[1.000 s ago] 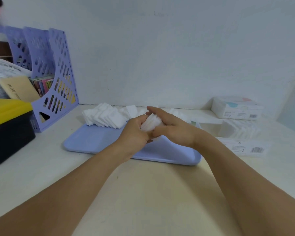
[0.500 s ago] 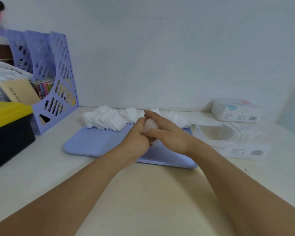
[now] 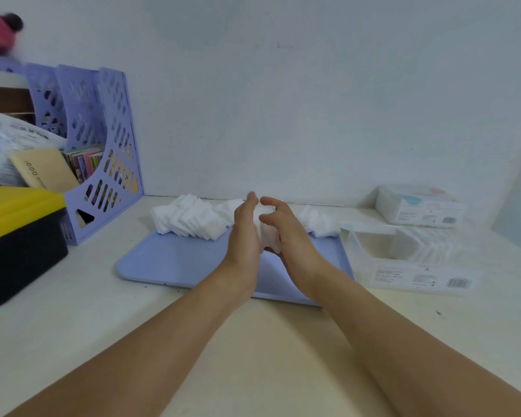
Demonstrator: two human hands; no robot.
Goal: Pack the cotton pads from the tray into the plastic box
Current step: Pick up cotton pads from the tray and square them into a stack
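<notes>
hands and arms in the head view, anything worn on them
Nothing worn that shows. The left hand and right hand are bare, with no gloves, rings or watch visible, and both forearms are bare with no sleeves down to the frame's bottom edge.

Left hand [image 3: 244, 233] flat, right hand [image 3: 286, 236] curled

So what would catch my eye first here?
Two bare hands, left hand and right hand, pressing a small stack of white cotton pads between them over a blue tray. More pads lie along the tray's far edge, and a clear plastic box sits to its right.
</notes>
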